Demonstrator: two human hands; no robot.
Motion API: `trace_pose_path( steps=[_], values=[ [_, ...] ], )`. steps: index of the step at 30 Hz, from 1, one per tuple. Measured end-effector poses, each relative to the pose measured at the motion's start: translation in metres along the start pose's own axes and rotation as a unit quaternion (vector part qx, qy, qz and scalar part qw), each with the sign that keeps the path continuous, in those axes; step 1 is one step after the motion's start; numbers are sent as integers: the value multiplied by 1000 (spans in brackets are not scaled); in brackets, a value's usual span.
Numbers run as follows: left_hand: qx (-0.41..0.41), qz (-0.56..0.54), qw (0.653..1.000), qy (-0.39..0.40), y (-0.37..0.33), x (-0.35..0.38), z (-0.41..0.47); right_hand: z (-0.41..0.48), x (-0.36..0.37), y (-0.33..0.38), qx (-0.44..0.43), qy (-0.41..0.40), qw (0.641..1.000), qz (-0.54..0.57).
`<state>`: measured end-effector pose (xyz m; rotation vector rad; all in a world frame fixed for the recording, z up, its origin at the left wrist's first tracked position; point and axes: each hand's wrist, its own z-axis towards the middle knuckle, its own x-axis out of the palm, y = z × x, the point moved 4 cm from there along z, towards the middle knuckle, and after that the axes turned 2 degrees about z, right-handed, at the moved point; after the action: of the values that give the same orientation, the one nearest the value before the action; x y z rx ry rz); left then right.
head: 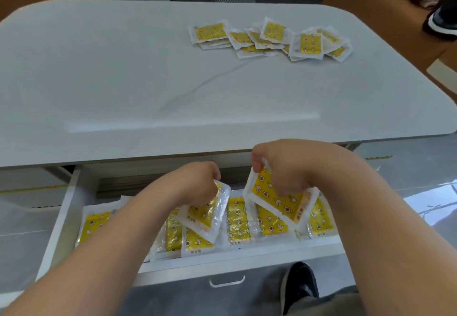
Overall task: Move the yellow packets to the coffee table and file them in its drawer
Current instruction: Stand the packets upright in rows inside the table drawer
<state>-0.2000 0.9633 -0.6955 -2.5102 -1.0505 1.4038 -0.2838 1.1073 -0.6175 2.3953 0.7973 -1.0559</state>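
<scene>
Left hand (200, 185) pinches a yellow packet (201, 219), right hand (284, 167) grips a second packet (278, 203), both tilted edge-down over the drawer (222, 259) at lower centre, likely to slot into its row (238, 221), while the loose pile (269, 38) waits upper right on the desk (123, 80).

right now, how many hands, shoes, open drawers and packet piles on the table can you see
hands: 2
shoes: 2
open drawer: 1
packet pile: 1
total: 6
</scene>
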Motion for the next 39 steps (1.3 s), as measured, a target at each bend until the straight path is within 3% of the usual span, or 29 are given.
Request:
trace_pose_path(
  steps=[7,15,22,26,31,39],
  values=[
    [31,-119,992,-18,-2,26,27,9,5,-18,31,8,999,-11],
    [125,18,991,-40,1,39,34,24,12,-27,33,22,999,-32],
    [146,67,986,-39,2,47,37,48,47,-46,28,98,985,142],
    [157,85,983,-41,4,48,40,55,62,-58,27,103,971,216],
    [155,73,984,-55,7,51,43,67,74,-50,-3,100,982,160],
    [148,60,984,-76,8,53,48,78,75,-39,-33,3,999,-39]
  ],
)
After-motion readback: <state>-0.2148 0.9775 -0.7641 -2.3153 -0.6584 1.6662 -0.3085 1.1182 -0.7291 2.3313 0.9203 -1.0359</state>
